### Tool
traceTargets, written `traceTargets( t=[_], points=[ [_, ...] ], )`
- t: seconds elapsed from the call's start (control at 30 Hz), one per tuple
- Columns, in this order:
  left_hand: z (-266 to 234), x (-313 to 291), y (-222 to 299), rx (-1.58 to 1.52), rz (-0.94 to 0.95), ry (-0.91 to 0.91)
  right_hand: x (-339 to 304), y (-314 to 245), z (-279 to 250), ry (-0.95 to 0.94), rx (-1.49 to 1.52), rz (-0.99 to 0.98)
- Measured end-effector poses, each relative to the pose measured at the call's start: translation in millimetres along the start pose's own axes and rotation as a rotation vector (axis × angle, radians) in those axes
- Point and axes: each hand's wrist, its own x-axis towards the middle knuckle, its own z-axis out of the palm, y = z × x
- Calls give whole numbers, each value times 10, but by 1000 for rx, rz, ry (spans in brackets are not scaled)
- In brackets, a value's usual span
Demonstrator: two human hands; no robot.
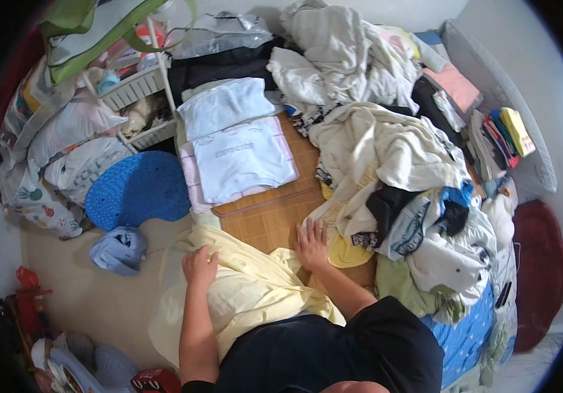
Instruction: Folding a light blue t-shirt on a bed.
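A large pale yellow cloth [255, 295] lies loosely spread in front of me, draped over the bed's near edge and against my body. My left hand [200, 266] is on its left part, with the fingers curled in against the fabric. Flat beside the cloth's upper right edge, my right hand [311, 245] has its fingers spread on the brown woven mat [262, 223] and holds nothing. Just beyond the hands, a folded light blue shirt [239, 164] rests on pink-edged folded cloth. Behind it sits another folded pale blue garment [226, 108].
A tall heap of unfolded clothes [393, 150] fills the right side. At the left stand a white basket rack [134, 92], stuffed bags [65, 137] and a round blue mat [140, 190]. A bundled grey-blue cloth [119, 250] lies on the floor, near a dark red rug [540, 275] at far right.
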Motion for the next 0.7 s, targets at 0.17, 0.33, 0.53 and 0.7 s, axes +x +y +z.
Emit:
traceTargets(
  t=[0.17,0.33,0.53,0.7],
  points=[
    [33,-77,19,33,23,-12,-464,24,-506,-90,5,-173],
    [156,-232,-45,99,-5,-16,75,599,-954,-192,364,155],
    [85,-478,-73,20,58,82,653,1314,-2177,411,-95,338],
    [44,-481,-67,5,26,65,759,2024,-2234,255,-250,484]
  ],
)
